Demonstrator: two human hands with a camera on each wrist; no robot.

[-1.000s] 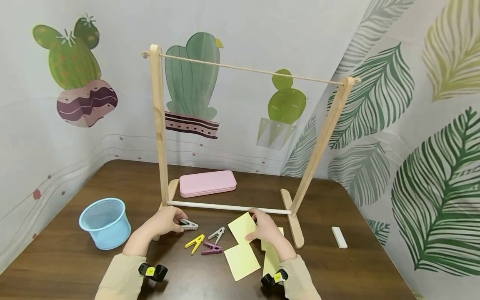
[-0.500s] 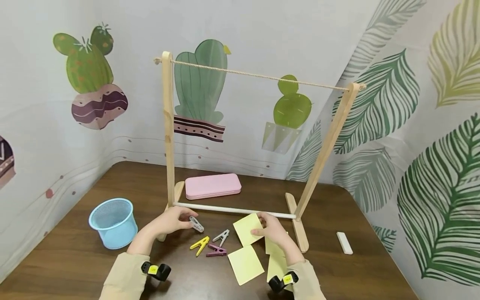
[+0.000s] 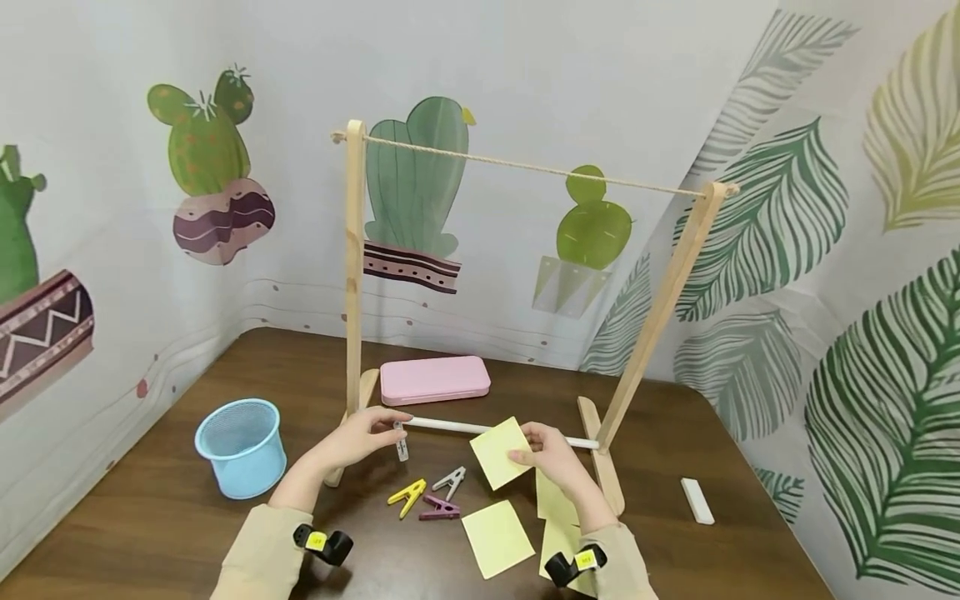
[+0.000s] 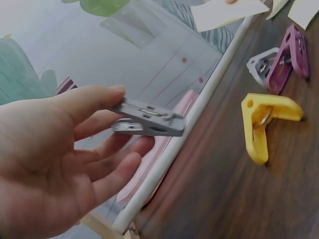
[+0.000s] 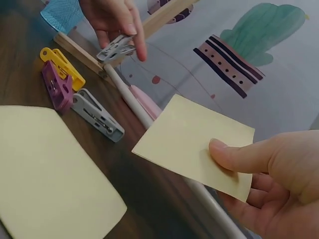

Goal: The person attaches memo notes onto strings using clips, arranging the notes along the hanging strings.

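Observation:
Between thumb and fingers, my left hand (image 4: 70, 144) pinches a grey clothespin (image 4: 149, 119) by its handle end, raised over the table near the rack's left foot. My right hand (image 5: 274, 174) holds a square yellow sticky note (image 5: 189, 144) at its right edge, thumb on top and fingers beneath. That note is lifted and tilted. On the table between the hands lie a yellow clothespin (image 3: 407, 497), a purple clothespin (image 3: 440, 507) and a second grey clothespin (image 3: 450, 481). Another sticky note (image 3: 498, 539) lies nearer the front, and more notes (image 3: 557, 502) lie partly under my right forearm.
A wooden rack with two posts (image 3: 355, 267) carries a taut rope (image 3: 525, 166) across its top and a white bar (image 3: 442, 426) low down. Behind it lies a pink case (image 3: 435, 379). A blue mesh basket (image 3: 243, 454) stands left, a white block (image 3: 697, 501) right.
My left hand has lifted the grey clothespin off the table and turned it so its tip points down. My right hand has raised the sticky note. The head view has shifted.

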